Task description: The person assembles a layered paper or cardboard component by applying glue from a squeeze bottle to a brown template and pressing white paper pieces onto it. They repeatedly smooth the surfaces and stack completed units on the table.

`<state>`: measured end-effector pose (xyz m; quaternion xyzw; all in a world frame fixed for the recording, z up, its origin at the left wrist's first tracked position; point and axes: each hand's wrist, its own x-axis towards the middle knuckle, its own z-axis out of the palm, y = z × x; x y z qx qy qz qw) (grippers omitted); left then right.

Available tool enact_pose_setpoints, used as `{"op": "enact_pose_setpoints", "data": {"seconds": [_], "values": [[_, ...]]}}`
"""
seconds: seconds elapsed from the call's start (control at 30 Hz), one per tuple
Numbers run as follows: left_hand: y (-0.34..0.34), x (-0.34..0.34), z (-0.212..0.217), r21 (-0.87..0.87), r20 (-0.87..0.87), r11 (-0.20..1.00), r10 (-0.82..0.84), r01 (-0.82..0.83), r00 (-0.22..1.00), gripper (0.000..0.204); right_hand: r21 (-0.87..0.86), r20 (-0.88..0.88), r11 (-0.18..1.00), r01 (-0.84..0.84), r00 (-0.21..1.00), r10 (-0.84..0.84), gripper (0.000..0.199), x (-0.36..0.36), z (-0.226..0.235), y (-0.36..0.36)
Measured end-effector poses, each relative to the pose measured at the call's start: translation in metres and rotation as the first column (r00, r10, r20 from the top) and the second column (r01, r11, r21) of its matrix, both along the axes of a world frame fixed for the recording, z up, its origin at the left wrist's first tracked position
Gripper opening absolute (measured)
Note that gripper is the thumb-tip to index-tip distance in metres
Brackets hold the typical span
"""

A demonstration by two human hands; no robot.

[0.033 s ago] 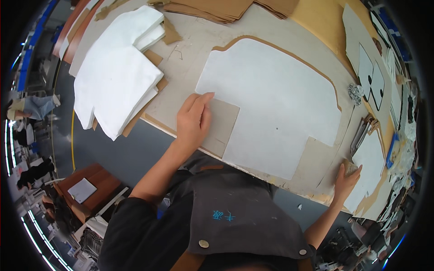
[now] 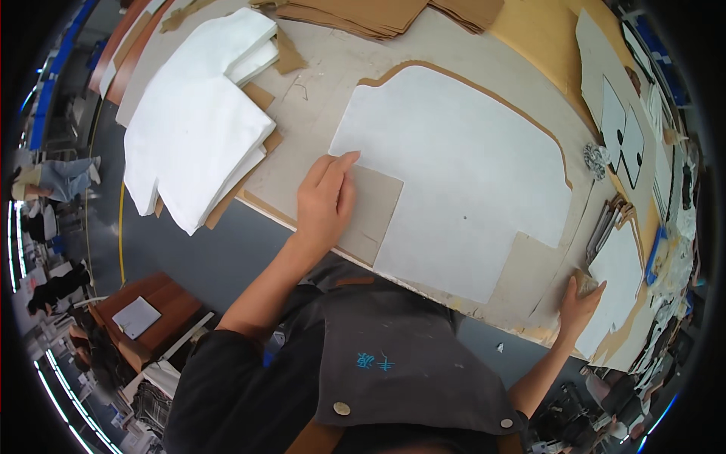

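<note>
A large white cut panel (image 2: 461,174) lies flat on the table, with a brown edge showing along its far and right sides. My left hand (image 2: 325,197) is at the panel's left edge. Its fingers are curled and pressed together, with the index fingertip touching the edge; whether anything is pinched under them is hidden. Farther right, my right hand (image 2: 578,310) is closed round a small tan block (image 2: 584,282), partly covered by the fingers. Beside that hand is a smaller white piece (image 2: 616,276) with a brown border.
A thick stack of white panels (image 2: 193,121) lies at the left over brown sheets. Brown sheets (image 2: 348,13) are piled at the far edge. A crumpled silvery ball (image 2: 596,157) and a pale board with black markings (image 2: 616,113) are at the right. The table's front edge (image 2: 423,291) borders my apron.
</note>
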<state>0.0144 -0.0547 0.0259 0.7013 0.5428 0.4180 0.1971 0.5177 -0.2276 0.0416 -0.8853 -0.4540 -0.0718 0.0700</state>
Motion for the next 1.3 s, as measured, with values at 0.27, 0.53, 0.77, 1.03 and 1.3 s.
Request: {"op": "enact_pose_setpoints", "data": {"seconds": [0.27, 0.53, 0.77, 1.03, 1.3], "values": [[0.028, -0.005, -0.008, 0.121, -0.054, 0.993, -0.012, 0.018, 0.998, 0.032, 0.095, -0.245, 0.99, 0.102, 0.966, -0.076, 0.078, -0.026, 0.065, 0.03], [0.072, 0.003, 0.001, 0.075, -0.167, 0.993, -0.08, 0.094, 0.983, 0.03, 0.223, -0.637, 0.971, 0.091, 0.767, 0.074, 0.078, -0.038, 0.068, 0.072], [0.135, 0.024, -0.004, 0.047, -0.221, 0.983, -0.165, 0.18, 0.961, 0.028, -0.038, -0.214, 0.995, 0.089, 0.972, -0.095, 0.092, -0.022, 0.028, 0.048], [0.18, 0.042, -0.008, -0.021, -0.284, 0.963, -0.263, 0.268, 0.922, 0.028, -0.189, -0.292, 0.98, 0.057, 0.95, -0.111, 0.085, -0.03, 0.042, 0.057], [0.193, 0.048, -0.006, -0.072, -0.275, 0.963, -0.271, 0.261, 0.922, 0.02, -0.146, -0.289, 0.989, -0.013, 0.957, -0.03, 0.088, -0.031, 0.035, 0.05]]}}
